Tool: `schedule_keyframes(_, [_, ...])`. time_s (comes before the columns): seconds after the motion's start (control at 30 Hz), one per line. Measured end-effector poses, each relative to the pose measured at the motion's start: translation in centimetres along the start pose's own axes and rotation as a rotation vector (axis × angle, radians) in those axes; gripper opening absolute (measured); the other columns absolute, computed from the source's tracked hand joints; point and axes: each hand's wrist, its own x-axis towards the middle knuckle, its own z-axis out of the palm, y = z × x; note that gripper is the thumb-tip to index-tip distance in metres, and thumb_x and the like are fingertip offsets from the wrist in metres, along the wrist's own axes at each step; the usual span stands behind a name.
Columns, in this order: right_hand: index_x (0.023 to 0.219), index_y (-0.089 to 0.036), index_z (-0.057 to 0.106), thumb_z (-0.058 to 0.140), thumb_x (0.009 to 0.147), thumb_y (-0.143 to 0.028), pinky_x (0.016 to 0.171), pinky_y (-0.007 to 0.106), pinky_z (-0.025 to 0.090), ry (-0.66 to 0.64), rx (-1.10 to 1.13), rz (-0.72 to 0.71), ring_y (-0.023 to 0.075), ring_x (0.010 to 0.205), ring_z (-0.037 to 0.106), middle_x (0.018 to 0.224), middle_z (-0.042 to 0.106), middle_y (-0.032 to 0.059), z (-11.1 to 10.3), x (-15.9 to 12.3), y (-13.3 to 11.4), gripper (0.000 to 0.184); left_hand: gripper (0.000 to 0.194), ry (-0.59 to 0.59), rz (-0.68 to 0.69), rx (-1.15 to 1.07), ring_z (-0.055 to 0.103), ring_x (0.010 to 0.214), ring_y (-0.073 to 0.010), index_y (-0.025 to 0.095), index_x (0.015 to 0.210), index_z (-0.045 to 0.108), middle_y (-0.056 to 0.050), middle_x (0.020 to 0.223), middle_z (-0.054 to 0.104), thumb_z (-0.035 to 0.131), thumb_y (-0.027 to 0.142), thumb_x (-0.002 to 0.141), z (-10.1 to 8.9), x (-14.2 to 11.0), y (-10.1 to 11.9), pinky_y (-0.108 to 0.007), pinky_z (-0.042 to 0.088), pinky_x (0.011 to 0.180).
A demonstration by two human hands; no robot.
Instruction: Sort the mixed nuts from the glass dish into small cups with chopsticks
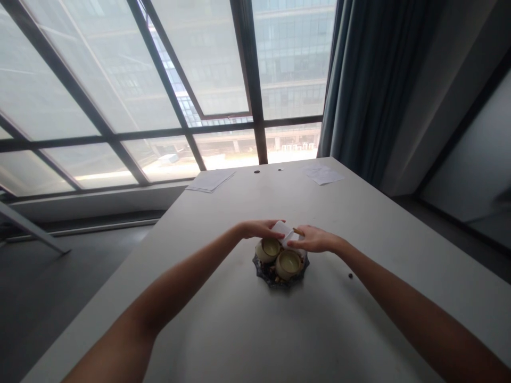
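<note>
Two pale candles in round cups (279,256) sit side by side on a small dark patterned dish (296,277) in the middle of the grey table (239,330). Just behind them my left hand (259,229) grips a small white box (284,233) from the left. My right hand (313,239) is closed on the same box from the right, with a thin brown stick (297,231) showing between its fingers. Both hands hover right over the candles.
Sheets of white paper lie at the far end of the table, left (211,180) and right (323,174). Two small dark spots (256,172) sit near the far edge, another speck (350,275) right of the dish. A large window and a dark curtain (359,90) stand behind.
</note>
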Motion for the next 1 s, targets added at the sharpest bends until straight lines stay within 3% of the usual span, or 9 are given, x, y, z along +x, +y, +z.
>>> schedule_keyframes(0.17, [0.114, -0.017, 0.078, 0.066, 0.093, -0.063, 0.08, 0.028, 0.054, 0.064, -0.008, -0.02, 0.0254, 0.095, 0.074, 0.109, 0.081, 0.0101, -1.3, -0.4, 0.1, 0.052, 0.036, 0.009, -0.051, -0.019, 0.07, 0.11, -0.0264, 0.017, 0.134, 0.064, -0.012, 0.132, 0.067, 0.067, 0.036, 0.104, -0.2, 0.1, 0.4, -0.047, 0.062, 0.093])
schedule_keyframes(0.33, [0.124, -0.01, 0.075, 0.053, 0.103, -0.054, 0.084, 0.03, 0.054, 0.222, -0.067, 0.116, 0.0265, 0.102, 0.075, 0.117, 0.08, 0.0163, -5.1, -1.8, 0.3, 0.054, 0.038, 0.065, -0.071, -0.063, 0.07, 0.111, -0.0269, 0.017, 0.136, 0.063, -0.012, 0.134, 0.066, 0.067, 0.037, 0.104, -0.7, 0.3, 0.6, -0.048, 0.062, 0.093])
schedule_keyframes(0.43, [0.118, -0.012, 0.077, 0.059, 0.1, -0.042, 0.082, 0.031, 0.052, 0.251, -0.159, 0.205, 0.0267, 0.099, 0.075, 0.113, 0.08, 0.016, -6.1, -4.1, 1.3, 0.039, 0.038, 0.123, -0.048, -0.099, 0.07, 0.112, -0.027, 0.018, 0.136, 0.063, -0.012, 0.135, 0.066, 0.067, 0.037, 0.104, -1.3, 0.2, 0.4, -0.048, 0.061, 0.094])
schedule_keyframes(0.5, [0.107, -0.013, 0.079, 0.068, 0.093, -0.032, 0.079, 0.032, 0.051, 0.2, -0.237, 0.258, 0.0273, 0.095, 0.075, 0.106, 0.08, 0.0156, -5.1, -6.1, 2.5, 0.025, 0.037, 0.166, -0.018, -0.123, 0.069, 0.112, -0.027, 0.018, 0.136, 0.063, -0.012, 0.135, 0.066, 0.066, 0.038, 0.105, -1.8, -0.3, 0.2, -0.048, 0.061, 0.095])
schedule_keyframes(0.6, [0.1, -0.013, 0.078, 0.077, 0.084, -0.02, 0.08, 0.034, 0.051, 0.066, -0.34, 0.35, 0.0279, 0.096, 0.073, 0.107, 0.078, 0.0166, -1.8, -9.0, 4.8, 0.018, 0.042, 0.237, 0.051, -0.164, 0.069, 0.115, -0.0278, 0.018, 0.136, 0.063, -0.013, 0.137, 0.066, 0.063, 0.046, 0.105, -2.4, -1.9, -0.4, -0.05, 0.058, 0.099])
schedule_keyframes(0.7, [0.11, -0.014, 0.073, 0.076, 0.092, -0.027, 0.09, 0.04, 0.056, -0.032, -0.409, 0.402, 0.0244, 0.104, 0.071, 0.115, 0.074, 0.0106, 1.6, -10.7, 6.6, 0.022, 0.061, 0.312, 0.114, -0.213, 0.069, 0.12, -0.0317, 0.02, 0.133, 0.067, -0.016, 0.14, 0.067, 0.064, 0.068, 0.097, -2.9, -3.9, -1.5, -0.045, 0.054, 0.102])
schedule_keyframes(0.83, [0.121, -0.016, 0.07, 0.07, 0.101, -0.038, 0.096, 0.046, 0.059, -0.077, -0.456, 0.427, 0.0233, 0.109, 0.071, 0.123, 0.072, 0.0083, 3.9, -10.6, 7.1, 0.029, 0.068, 0.41, 0.146, -0.264, 0.071, 0.118, -0.0349, 0.019, 0.126, 0.071, -0.018, 0.134, 0.072, 0.075, 0.073, 0.084, -2.9, -6.7, -3.3, -0.045, 0.054, 0.099])
schedule_keyframes(1.0, [0.123, -0.016, 0.069, 0.07, 0.101, -0.038, 0.092, 0.043, 0.061, -0.084, -0.447, 0.423, 0.0226, 0.106, 0.072, 0.123, 0.071, 0.0092, 4.6, -10.0, 6.5, 0.031, 0.066, 0.517, 0.13, -0.323, 0.074, 0.113, -0.0325, 0.018, 0.123, 0.072, -0.018, 0.129, 0.074, 0.078, 0.07, 0.082, -2.1, -10.2, -6.6, -0.042, 0.056, 0.097])
